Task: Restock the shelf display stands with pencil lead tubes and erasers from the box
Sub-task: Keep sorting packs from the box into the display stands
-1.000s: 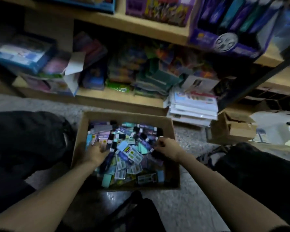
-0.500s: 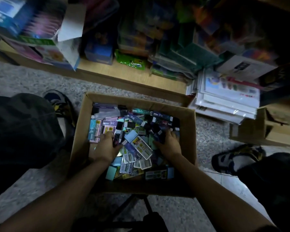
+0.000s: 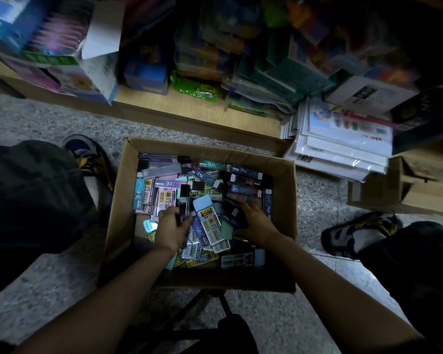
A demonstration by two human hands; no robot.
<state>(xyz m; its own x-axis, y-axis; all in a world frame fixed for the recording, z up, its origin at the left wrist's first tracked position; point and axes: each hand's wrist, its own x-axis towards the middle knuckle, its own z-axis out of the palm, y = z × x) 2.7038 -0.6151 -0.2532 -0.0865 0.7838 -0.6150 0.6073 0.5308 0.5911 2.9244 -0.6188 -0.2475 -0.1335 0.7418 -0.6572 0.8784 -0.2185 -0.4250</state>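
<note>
— Looking down, what sort of place is this?

— A dim shop aisle. Grey speckled stone floor (image 3: 49, 118), and along its far edge a low wooden shelf (image 3: 164, 103) crammed with coloured stationery, mostly blurred.

— And the stock to be put out?

— One open cardboard box (image 3: 118, 205) on the floor, between the person's knees and just in front of the shelf. It is heaped with pencil lead tubes (image 3: 212, 227) in flat cases: pink, teal, clear and black, lying every which way. Far too many to count, and I can't pick out erasers among them.

— The hands?

— Two, both inside the box. The left hand (image 3: 173, 227) has its fingers curled round one dark tube (image 3: 184, 198), held nearly upright above the pile. The right hand (image 3: 257, 223) lies knuckles-up on the right part of the heap, fingertips sunk among black cases; whether it grips one I cannot tell.

— Anything else, counted?

— One smaller carton (image 3: 384, 192), flaps open, on the floor to the right. One stack of white packets (image 3: 343, 146) at the shelf's right end. One green packet (image 3: 196, 88) on the shelf board. Two shoes: the left shoe (image 3: 87, 152) beside the box's far left corner, the right shoe (image 3: 353, 233) well to its right.
</note>
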